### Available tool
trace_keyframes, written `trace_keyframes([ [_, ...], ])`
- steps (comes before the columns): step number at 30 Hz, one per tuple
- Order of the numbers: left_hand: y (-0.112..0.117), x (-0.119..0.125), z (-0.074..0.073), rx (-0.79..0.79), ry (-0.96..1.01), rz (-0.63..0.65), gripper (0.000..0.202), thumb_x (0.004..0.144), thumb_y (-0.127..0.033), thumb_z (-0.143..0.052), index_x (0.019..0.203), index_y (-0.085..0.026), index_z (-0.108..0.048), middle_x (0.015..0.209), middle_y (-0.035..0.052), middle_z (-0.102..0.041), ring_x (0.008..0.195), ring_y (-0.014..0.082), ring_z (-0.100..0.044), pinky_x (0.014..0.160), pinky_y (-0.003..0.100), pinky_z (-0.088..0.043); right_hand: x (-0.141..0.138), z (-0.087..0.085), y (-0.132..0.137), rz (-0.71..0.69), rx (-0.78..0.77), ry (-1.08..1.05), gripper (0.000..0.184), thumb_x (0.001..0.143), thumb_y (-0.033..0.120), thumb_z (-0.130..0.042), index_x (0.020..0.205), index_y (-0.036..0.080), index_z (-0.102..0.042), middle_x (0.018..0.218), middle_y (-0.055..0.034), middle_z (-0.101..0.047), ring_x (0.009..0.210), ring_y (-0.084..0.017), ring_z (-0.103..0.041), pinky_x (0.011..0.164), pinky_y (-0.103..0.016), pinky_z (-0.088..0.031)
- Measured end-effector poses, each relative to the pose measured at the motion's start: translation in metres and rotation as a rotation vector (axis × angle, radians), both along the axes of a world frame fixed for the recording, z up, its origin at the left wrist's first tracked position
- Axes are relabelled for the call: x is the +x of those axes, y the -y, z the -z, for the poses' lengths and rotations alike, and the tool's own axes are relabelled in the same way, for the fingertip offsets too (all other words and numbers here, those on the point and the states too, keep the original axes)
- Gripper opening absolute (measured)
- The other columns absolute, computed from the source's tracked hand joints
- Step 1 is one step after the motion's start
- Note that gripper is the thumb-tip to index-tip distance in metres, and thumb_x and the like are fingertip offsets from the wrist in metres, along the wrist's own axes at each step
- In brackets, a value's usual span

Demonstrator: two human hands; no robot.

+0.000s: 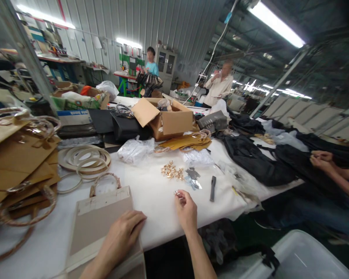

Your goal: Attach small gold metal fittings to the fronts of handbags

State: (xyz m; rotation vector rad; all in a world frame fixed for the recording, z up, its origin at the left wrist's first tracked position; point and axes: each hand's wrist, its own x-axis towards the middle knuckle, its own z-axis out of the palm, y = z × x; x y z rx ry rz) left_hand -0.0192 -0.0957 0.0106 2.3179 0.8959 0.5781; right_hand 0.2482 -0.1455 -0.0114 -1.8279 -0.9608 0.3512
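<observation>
My left hand (pixel 122 235) lies flat, fingers stretched, on the lower right of a beige paper bag (pixel 100 217) that lies on the white table (pixel 151 193). The bag has a rope handle (pixel 104 180) at its top. My right hand (pixel 186 209) pinches a small shiny metal fitting (pixel 177 193) between thumb and fingers just above the table. A heap of gold metal fittings (pixel 171 170) lies a little beyond the right hand, and a dark narrow tool (pixel 213 188) lies to its right.
Stacked brown paper bags (pixel 17 162) with rope handles fill the left. Tape rolls (pixel 85 157), clear plastic bags (pixel 135 149), an open cardboard box (pixel 170 120) and black fabric (pixel 256 159) lie further out. Another person's hands (pixel 322 159) rest at the right; two people stand far back.
</observation>
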Motion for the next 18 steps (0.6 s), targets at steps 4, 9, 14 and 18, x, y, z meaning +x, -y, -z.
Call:
trace_keyframes([
  [4,0.009,0.020,-0.008,-0.148,0.130,-0.104,0.032,0.101,-0.033,-0.056,0.132,-0.028,-0.064,0.119,0.0056,-0.076,0.095,0.0206,-0.073,0.090,0.034,-0.060,-0.041,0.002,0.017,-0.066,0.101,-0.208,0.043,0.092,0.049,-0.066,0.120,0.016,-0.068,0.102,-0.0119,-0.077,0.089,-0.023,-0.073,0.080,-0.032,-0.059],
  [9,0.012,0.046,-0.017,-0.428,0.392,-0.158,0.042,0.092,-0.033,-0.068,0.133,-0.023,-0.064,0.120,0.0077,-0.077,0.094,0.0195,-0.074,0.088,0.032,-0.061,-0.089,-0.006,0.025,-0.125,0.141,-0.255,0.042,0.095,0.048,-0.064,0.123,0.018,-0.068,0.108,-0.0126,-0.076,0.095,-0.024,-0.074,0.085,-0.035,-0.061],
  [14,0.014,0.043,-0.017,-0.512,0.512,-0.234,0.027,0.096,-0.037,-0.063,0.116,-0.024,-0.075,0.108,0.0051,-0.081,0.100,0.0227,-0.074,0.095,0.034,-0.058,-0.111,0.001,0.026,-0.146,0.187,-0.137,0.036,0.094,0.049,-0.065,0.115,0.020,-0.071,0.110,-0.0131,-0.076,0.096,-0.026,-0.074,0.084,-0.037,-0.063],
  [18,0.012,0.037,0.000,-0.504,0.561,-0.245,0.028,0.091,-0.044,-0.065,0.110,-0.028,-0.080,0.108,0.0064,-0.081,0.102,0.0270,-0.075,0.097,0.039,-0.059,-0.109,0.019,0.025,-0.210,0.186,-0.211,0.041,0.089,0.056,-0.066,0.110,0.022,-0.072,0.110,-0.0155,-0.076,0.097,-0.031,-0.076,0.084,-0.041,-0.065],
])
